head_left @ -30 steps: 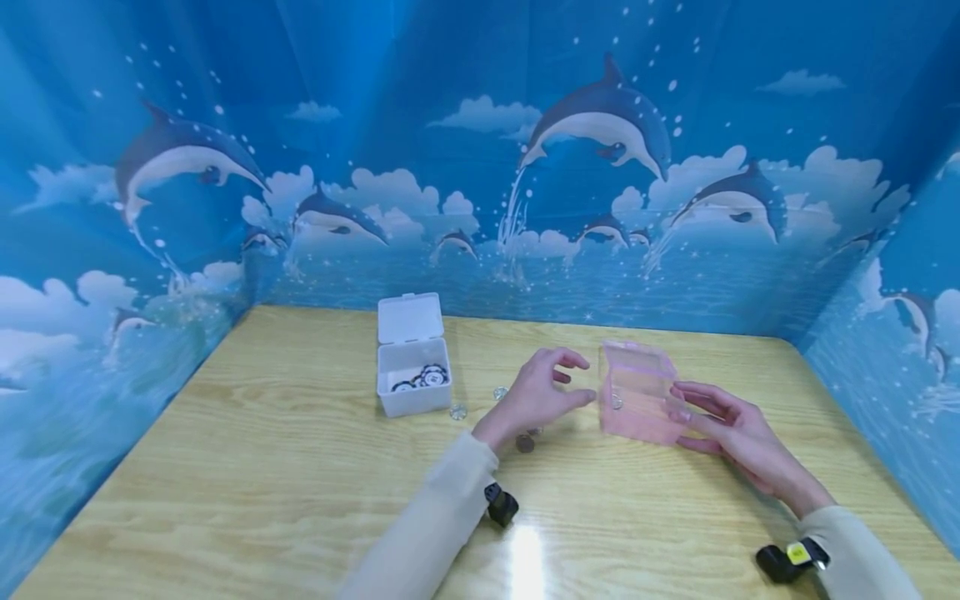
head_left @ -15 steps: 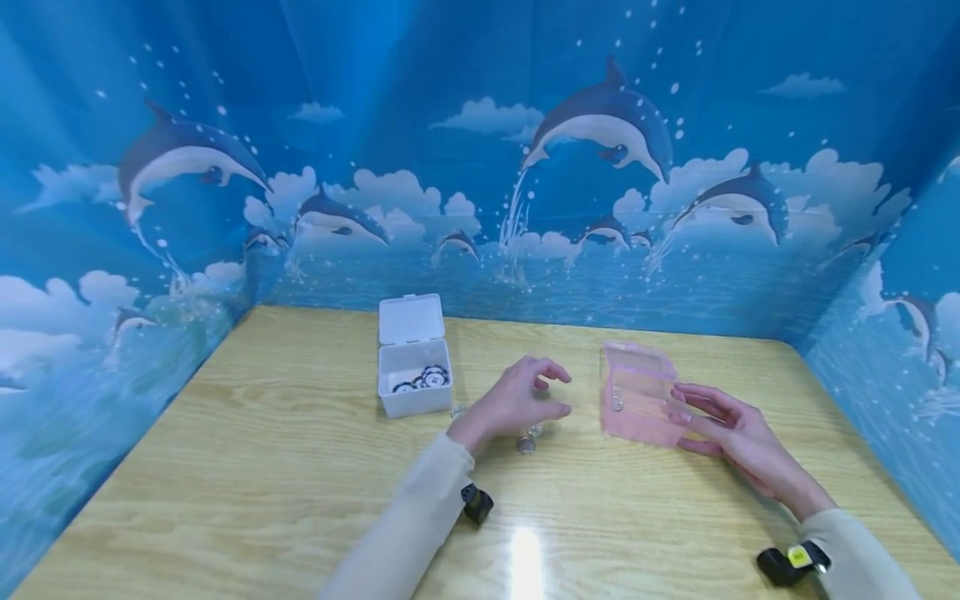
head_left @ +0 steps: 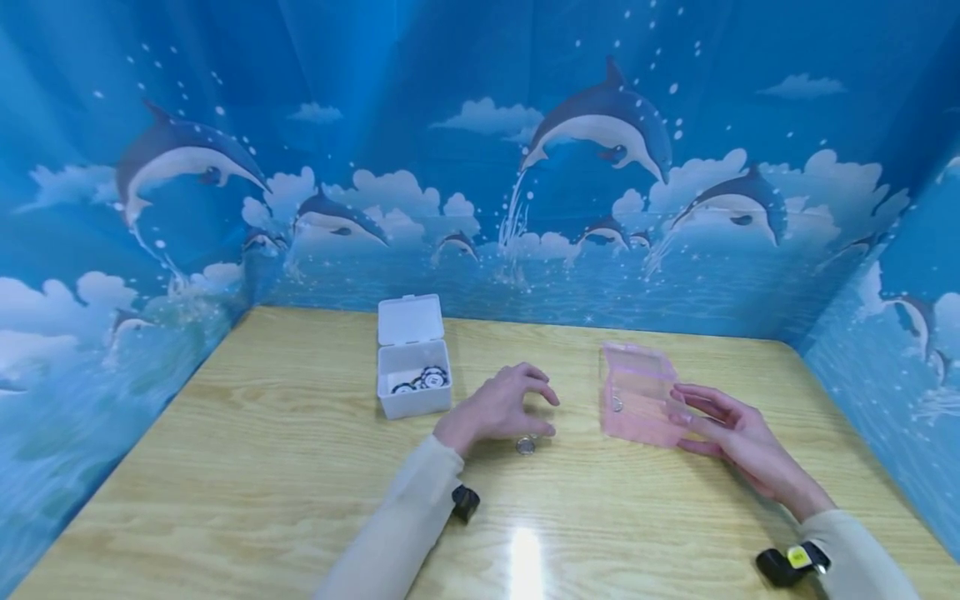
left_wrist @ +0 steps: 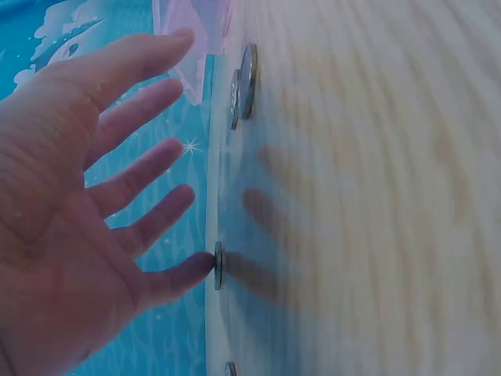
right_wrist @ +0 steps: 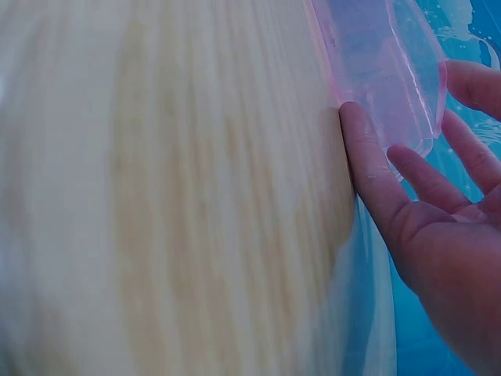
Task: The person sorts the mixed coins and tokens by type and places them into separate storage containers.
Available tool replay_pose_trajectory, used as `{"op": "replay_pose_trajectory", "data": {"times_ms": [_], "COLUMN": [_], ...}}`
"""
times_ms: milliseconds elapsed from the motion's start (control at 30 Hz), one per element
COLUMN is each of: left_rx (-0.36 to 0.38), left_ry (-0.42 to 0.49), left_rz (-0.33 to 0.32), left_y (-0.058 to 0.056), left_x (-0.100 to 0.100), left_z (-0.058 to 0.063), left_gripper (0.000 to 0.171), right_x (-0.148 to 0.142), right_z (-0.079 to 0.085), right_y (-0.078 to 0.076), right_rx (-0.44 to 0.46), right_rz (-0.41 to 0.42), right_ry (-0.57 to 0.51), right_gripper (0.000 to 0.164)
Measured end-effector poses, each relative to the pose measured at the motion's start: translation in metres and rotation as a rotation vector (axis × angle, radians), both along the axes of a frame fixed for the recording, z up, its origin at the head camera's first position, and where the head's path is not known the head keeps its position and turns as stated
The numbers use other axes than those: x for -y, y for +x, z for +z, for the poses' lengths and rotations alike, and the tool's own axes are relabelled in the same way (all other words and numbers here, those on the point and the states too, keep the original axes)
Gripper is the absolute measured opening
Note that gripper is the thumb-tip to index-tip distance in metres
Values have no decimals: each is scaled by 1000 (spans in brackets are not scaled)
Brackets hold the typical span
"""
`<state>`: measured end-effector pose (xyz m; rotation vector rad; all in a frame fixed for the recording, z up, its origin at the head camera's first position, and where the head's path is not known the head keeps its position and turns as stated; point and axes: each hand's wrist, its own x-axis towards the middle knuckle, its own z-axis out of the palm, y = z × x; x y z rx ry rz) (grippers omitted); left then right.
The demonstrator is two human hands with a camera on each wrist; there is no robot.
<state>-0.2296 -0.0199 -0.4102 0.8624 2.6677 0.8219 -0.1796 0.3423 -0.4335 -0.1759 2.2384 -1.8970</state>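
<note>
My left hand (head_left: 498, 406) hovers low over the table, fingers spread and loosely bent around air. Right by its thumb lies a silver coin (head_left: 525, 446), with another partly hidden. The left wrist view shows several coins edge-on, one coin (left_wrist: 218, 266) right at a fingertip. A clear pink plastic box (head_left: 641, 425) stands with its lid raised; a single coin (head_left: 617, 403) shows through its left side. At the box's right end rests my right hand (head_left: 738, 437), its spread fingers touching the wall; in the right wrist view one fingertip (right_wrist: 352, 113) meets the lower edge.
Left of my left hand stands a white plastic box (head_left: 416, 404), lid up, with several black-and-white chips (head_left: 431, 377) inside. The wooden table (head_left: 285, 467) ends at a blue dolphin-print curtain (head_left: 465, 167) behind and at both sides.
My left hand has drawn back leftward from the pink box and come down among the coins, covering those nearer the white box. My right hand and both boxes have stayed put.
</note>
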Motion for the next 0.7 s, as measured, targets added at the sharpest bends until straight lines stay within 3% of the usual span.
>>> {"op": "replay_pose_trajectory", "data": {"times_ms": [300, 467, 700], "left_rx": [-32, 7, 39], "left_ry": [-82, -157, -168], "left_rz": [0, 3, 23], "left_y": [0, 1, 1], "left_x": [5, 5, 3], "left_z": [4, 7, 5], "left_gripper": [38, 34, 26], "right_x": [1, 1, 1], "right_z": [1, 1, 1], "right_y": [0, 0, 0], "right_rx": [-9, -14, -5], "right_rz": [7, 13, 2], "right_ry": [-14, -21, -18], "right_gripper": [55, 54, 55]}}
